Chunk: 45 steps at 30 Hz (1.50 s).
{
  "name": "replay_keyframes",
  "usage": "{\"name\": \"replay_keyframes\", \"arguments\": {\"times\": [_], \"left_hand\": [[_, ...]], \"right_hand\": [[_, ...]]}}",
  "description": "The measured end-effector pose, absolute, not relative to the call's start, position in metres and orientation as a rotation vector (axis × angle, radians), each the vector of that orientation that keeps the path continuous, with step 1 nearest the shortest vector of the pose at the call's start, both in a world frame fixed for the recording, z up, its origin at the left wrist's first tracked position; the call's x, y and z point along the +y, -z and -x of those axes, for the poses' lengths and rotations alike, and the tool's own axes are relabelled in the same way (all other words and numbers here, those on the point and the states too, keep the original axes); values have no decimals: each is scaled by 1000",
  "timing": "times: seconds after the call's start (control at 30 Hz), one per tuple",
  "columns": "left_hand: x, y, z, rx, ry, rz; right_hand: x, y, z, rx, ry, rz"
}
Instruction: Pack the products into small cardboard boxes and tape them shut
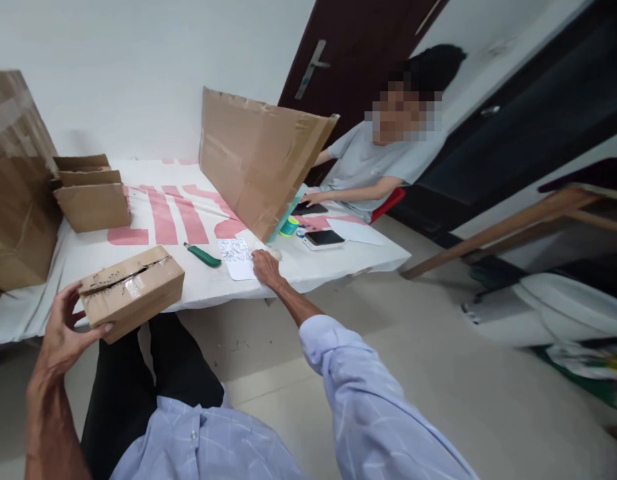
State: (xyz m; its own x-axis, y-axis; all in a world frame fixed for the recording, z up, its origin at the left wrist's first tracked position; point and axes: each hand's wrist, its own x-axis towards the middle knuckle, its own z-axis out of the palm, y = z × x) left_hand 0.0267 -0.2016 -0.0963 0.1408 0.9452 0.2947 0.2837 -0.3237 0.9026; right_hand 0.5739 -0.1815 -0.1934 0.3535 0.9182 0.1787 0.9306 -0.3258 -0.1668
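A small closed cardboard box (138, 283) sits tilted at the table's near edge, with scribbled dark marks and a piece of clear tape along its top seam. My left hand (68, 330) grips its left end, thumb on the near side. Over the right edge of a white sheet with a grey printed pattern (234, 257), my right hand (266, 268) has its fingers curled together; what is in them is hidden. Just beyond those fingers lies a small pale object, too unclear to name. Between box and sheet rests a green box cutter (202, 255).
A big cardboard panel (258, 160) leans upright mid-table. At left stand an opened small box (93, 205) and a large carton (18, 180). Right of the panel are a teal tape roll (289, 227) and a phone (325, 238). A person (373, 167) sits at the table's far end.
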Motion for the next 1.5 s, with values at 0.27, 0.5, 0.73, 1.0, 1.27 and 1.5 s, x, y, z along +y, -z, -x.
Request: {"name": "replay_keyframes", "arguments": {"times": [0.27,0.5,0.73,1.0,1.27,1.5], "left_hand": [[-200,94,-22,1165,-1083,-1718],[-204,95,-31,1162,-1113,-1719],[-212,99,-38,1148,-1103,-1697],[-223,96,-45,1155,-1276,-1703],[-225,94,-46,1161,-1206,-1756],[-226,101,-50,1129,-1320,-1709]], "right_hand": [[-158,171,-526,-1787,118,2246],[-128,181,-456,-2011,-42,2205],[-140,165,-440,-1960,24,2224],[-193,63,-403,-1936,-256,1315],[-221,4,-354,-2294,-349,1104],[-220,-3,-352,-2375,-327,1107]]}}
